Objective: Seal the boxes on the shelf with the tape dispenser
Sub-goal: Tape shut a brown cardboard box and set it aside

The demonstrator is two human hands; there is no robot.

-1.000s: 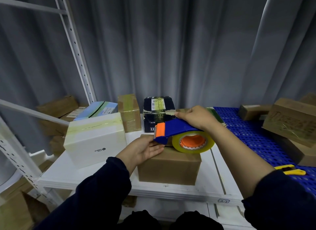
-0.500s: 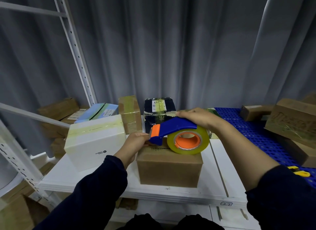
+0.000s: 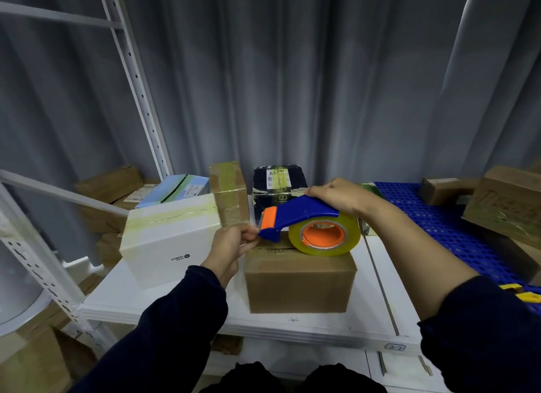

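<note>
As right hand (image 3: 336,198) grips dispenser (image 3: 301,212), left hand (image 3: 231,246) pinches its tape (image 3: 352,239).

Tape dispenser (image 3: 307,226) on cardboard box (image 3: 300,278); white box (image 3: 169,240) left, on shelf (image 3: 181,310).

Two hands (image 3: 231,246) (image 3: 336,195), one tape dispenser (image 3: 304,214), one white box (image 3: 172,240)

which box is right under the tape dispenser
The plain brown box nearest the camera, directly below the tape dispenser; the white box sits to its left, the dark box behind.
</note>
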